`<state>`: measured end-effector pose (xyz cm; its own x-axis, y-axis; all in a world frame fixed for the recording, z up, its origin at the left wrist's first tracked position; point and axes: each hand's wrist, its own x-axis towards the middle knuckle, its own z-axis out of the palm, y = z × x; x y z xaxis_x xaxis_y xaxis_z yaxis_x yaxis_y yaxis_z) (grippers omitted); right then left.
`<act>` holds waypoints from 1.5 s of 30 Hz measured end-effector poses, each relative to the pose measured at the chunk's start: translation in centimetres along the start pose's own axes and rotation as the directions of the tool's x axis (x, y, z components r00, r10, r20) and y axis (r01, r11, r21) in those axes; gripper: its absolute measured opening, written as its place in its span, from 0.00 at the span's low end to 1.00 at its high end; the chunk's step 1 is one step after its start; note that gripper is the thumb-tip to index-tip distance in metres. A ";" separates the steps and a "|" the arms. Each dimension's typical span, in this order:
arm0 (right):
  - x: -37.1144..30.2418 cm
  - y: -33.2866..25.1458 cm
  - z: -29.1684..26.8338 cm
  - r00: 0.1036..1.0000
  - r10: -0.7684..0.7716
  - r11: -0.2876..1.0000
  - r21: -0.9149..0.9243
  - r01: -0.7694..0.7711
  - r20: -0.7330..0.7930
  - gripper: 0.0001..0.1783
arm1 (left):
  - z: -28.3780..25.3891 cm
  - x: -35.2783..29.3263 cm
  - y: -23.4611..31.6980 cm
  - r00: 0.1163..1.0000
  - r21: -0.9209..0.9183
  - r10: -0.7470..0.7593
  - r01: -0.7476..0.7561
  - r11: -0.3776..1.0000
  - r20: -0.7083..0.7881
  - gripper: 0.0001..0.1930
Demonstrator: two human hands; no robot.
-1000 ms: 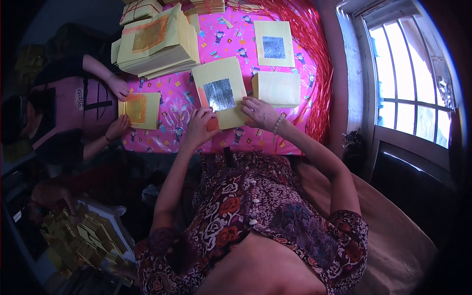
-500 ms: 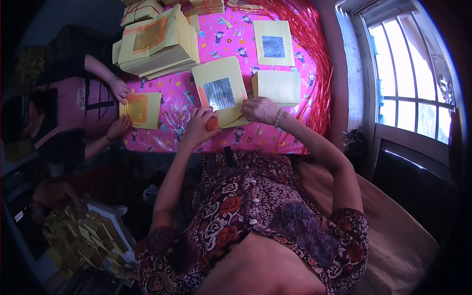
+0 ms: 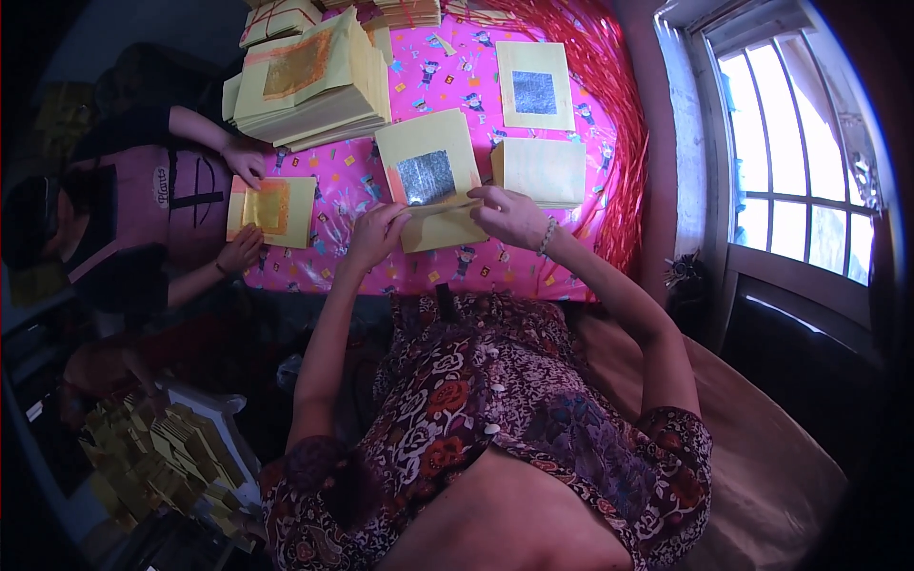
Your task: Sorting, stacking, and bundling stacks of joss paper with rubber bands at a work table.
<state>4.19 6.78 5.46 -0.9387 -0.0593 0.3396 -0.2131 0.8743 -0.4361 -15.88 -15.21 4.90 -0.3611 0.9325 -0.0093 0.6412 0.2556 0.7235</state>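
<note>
In front of me on the table lies a pale yellow paper sheet (image 3: 424, 138) with a silver foil square and an orange patch at its left. My left hand (image 3: 377, 235) is closed on the lower left of this sheet, fingertips pinching its edge. At the lower right, my right hand (image 3: 514, 219) pinches the same edge, which is lifted and bent up between the two hands. Below the bend shows more plain yellow paper (image 3: 446, 231); whether it is the same sheet or one beneath, I cannot tell.
A pink patterned cloth (image 3: 343, 190) covers the table. Right of my sheet sits a yellow paper stack (image 3: 543, 171), with a silver-square sheet (image 3: 531, 62) behind. A tall paper stack (image 3: 305, 90) stands back left. A co-worker's hands (image 3: 244, 249) touch a gold-square sheet (image 3: 297, 214). Red strands (image 3: 619, 143) edge the table.
My left hand has drawn its fingers together at the sheet's edge, and the orange corner beneath them no longer shows. My right hand has lifted the lower edge. The co-worker's hands shifted on their sheet.
</note>
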 end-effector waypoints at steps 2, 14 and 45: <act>0.0 -0.4 -0.7 0.994 -0.068 0.997 0.033 0.066 0.084 0.23 | 0.0 0.0 -0.1 1.000 -0.004 -0.006 0.006 1.000 0.002 0.11; -0.2 0.4 0.0 0.968 0.004 0.997 -0.075 0.016 0.252 0.28 | -0.1 0.4 -0.2 0.999 0.024 -0.002 0.001 1.000 0.038 0.11; 0.8 0.2 0.3 0.985 0.164 0.978 0.138 -0.154 -0.061 0.06 | -0.5 -0.2 1.4 0.997 -0.009 0.071 -0.072 0.997 -0.031 0.11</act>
<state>3.28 6.82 5.42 -0.9426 0.1144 0.3137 -0.1009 0.7981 -0.5941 -15.28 -15.14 6.22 -0.3353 0.9400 0.0635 0.6592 0.1859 0.7286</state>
